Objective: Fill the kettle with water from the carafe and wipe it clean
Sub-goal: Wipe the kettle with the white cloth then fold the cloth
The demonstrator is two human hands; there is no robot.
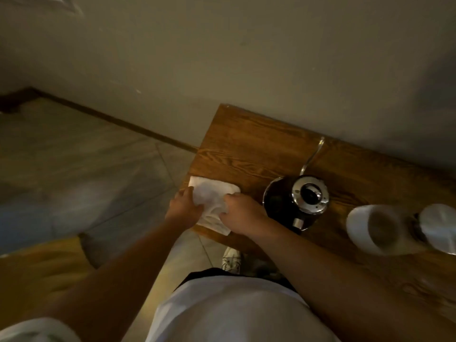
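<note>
Fingers (190, 193) of left hand (183, 208) and right hand (243, 213) pinching white cloth (212, 201) at surface (241, 144) corner; kettle (296, 201) upright just right, lid on; carafe not identifiable among blurred white items.

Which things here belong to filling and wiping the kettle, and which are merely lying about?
Belonging to the job:
kettle
white cloth, gripped by the left hand and right hand

Lying about:
white cup
blurred white item at the right edge
</note>
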